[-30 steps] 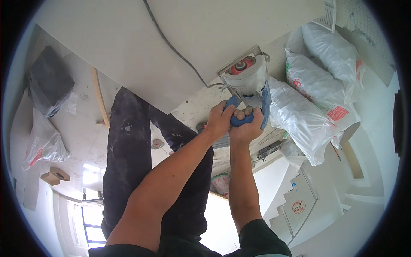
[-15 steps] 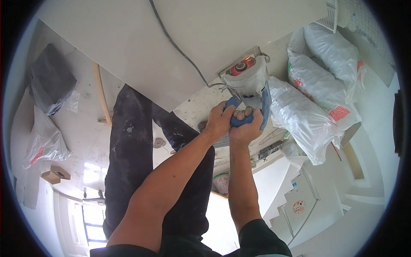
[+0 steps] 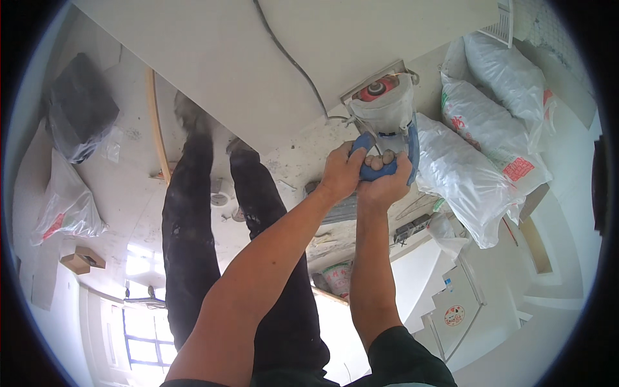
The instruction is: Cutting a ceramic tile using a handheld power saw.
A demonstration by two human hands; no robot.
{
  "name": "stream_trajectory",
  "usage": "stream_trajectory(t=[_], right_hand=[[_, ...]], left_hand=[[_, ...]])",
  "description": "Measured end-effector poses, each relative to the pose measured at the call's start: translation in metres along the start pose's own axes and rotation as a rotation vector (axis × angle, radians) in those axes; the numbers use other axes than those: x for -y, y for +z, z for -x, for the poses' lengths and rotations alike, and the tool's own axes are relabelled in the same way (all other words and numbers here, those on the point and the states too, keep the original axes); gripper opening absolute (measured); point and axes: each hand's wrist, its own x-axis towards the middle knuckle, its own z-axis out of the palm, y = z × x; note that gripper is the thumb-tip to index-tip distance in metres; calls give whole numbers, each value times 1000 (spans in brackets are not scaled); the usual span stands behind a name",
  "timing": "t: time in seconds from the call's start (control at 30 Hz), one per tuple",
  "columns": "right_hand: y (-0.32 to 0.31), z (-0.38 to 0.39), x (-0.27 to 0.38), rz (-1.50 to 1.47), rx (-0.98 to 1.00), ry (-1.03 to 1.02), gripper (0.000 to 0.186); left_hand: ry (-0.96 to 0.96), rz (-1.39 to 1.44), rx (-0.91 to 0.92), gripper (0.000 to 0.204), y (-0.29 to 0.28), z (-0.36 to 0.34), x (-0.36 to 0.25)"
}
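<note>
Both my hands grip the blue handles of a power saw (image 3: 387, 106) with a pale housing and red hub, resting at the edge of a large pale board (image 3: 193, 51). My left hand (image 3: 342, 169) is closed on the left part of the handle. My right hand (image 3: 387, 184) is wrapped around the rear part just beside it, knuckles facing up. A grey cable (image 3: 287, 51) crosses the board to the saw. The saw's cutting edge is not clearly visible. My legs in dark trousers reach toward the board below it.
Several white sacks (image 3: 490, 155) lie right of the saw. A dark bagged bundle (image 3: 80, 103), a curved wooden strip (image 3: 158, 132) and a cardboard box (image 3: 80, 261) lie at left. Debris and tools are scattered on the dusty floor (image 3: 296, 161). Steps (image 3: 435, 309) appear at lower right.
The saw and both hands sit slightly higher and further right in the picture, still gripped alike. My legs have shifted, and my feet now show beside the board's edge.
</note>
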Motion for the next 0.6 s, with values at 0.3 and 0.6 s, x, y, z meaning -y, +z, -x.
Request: stream_trajectory(t=[0.3, 0.6], right_hand=[[1, 7, 9, 22, -7, -8, 18], [-5, 12, 8, 33, -14, -7, 16]], left_hand=[[-61, 0, 46, 30, 3, 7, -6], [-81, 17, 56, 33, 0, 15, -9]])
